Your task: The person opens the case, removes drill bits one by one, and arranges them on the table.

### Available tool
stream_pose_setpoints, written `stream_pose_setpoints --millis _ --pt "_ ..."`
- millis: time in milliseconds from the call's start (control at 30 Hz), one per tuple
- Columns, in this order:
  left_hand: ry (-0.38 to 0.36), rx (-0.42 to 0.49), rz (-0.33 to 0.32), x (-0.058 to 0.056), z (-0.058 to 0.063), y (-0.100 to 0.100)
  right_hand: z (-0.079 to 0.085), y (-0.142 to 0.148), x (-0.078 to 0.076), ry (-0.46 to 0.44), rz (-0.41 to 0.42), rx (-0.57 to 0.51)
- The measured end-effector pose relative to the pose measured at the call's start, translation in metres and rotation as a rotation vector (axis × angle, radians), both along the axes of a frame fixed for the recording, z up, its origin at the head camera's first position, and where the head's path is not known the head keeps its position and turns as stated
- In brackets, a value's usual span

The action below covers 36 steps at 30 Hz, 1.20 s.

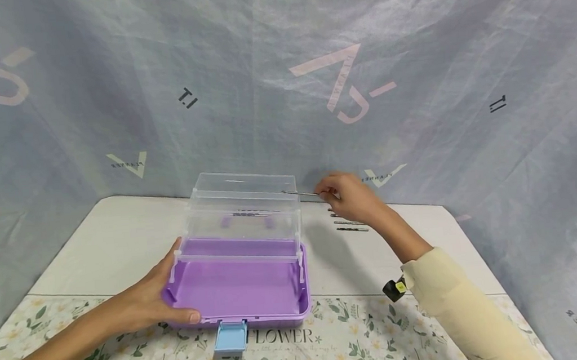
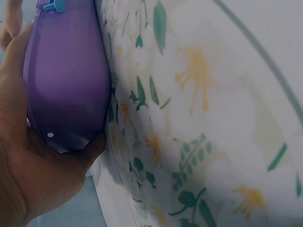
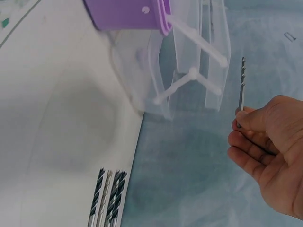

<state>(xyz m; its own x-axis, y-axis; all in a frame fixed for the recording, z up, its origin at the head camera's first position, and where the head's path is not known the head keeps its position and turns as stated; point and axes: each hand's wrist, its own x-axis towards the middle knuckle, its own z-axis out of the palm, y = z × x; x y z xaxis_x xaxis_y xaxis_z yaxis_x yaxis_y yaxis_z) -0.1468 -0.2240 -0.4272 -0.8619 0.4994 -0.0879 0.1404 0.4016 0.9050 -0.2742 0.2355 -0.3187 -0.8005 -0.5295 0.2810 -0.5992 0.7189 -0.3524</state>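
A purple toolbox stands with its lid up and its clear tiered trays raised at the back. My left hand grips its left end, thumb on the front rim; the left wrist view shows the palm against the purple end wall. Between thumb and fingers, my right hand pinches the lower end of a thin drill bit. That bit is held up by the right end of the raised trays. Several dark shapes like drill bits show through the clear plastic.
Several drill bits lie in a row on the white table, right of the toolbox. A blue latch hangs over the front onto a floral mat. Grey-blue cloth hangs behind. A small black object is by my right cuff.
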Motion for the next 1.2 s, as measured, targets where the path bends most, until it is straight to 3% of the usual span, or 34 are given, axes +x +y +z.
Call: stream_pose_setpoints --millis 200,633,1200 --pt "0.025 -0.048 0.01 0.0 0.001 -0.001 -0.005 0.019 0.002 -0.016 -0.038 0.015" --pt "0.059 -0.049 0.005 0.0 0.001 -0.001 -0.021 0.055 0.009 -0.051 -0.092 0.029" --pt "0.058 -0.077 0.013 0.002 0.001 0.001 -0.069 0.1 0.014 -0.134 -0.164 0.079"
